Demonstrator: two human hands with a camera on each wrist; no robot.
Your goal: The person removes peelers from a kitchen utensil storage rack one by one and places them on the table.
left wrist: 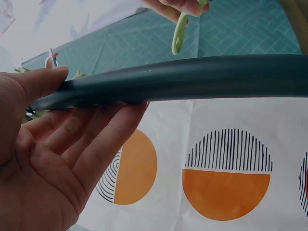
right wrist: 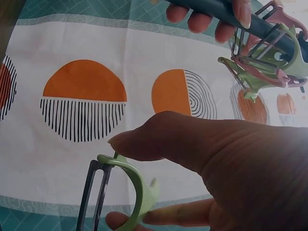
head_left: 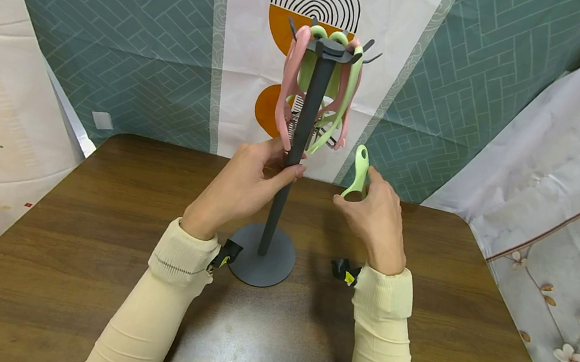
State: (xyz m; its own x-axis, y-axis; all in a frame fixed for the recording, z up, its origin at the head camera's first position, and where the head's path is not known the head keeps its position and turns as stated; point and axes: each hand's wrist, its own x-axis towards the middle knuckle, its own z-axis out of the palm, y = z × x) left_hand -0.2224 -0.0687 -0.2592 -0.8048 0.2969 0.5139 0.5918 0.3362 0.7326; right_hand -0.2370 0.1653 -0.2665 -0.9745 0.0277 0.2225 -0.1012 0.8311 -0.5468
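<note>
A dark stand with a slim pole [head_left: 275,218] rises from a round base [head_left: 279,265]. My left hand [head_left: 244,178] grips the pole below the hanging tools, thumb on one side and fingers on the other. From the hooks at its top hang several pink and green peelers, among them a pink peeler [head_left: 290,78] at the left and a green peeler [head_left: 353,86] at the right. Right of the pole, my right hand [head_left: 377,213] pinches another green vegetable peeler [head_left: 361,164] by its head, handle pointing up. The right wrist view shows its metal blade [right wrist: 85,195] beside the thumb.
The stand is on a brown wooden table [head_left: 115,232]. Behind it hangs a cloth [head_left: 410,87] with teal brick patterns and a white strip of orange and black shapes. White fabric [head_left: 537,115] hangs on the right, and a flowered panel [head_left: 575,288] leans beside the table.
</note>
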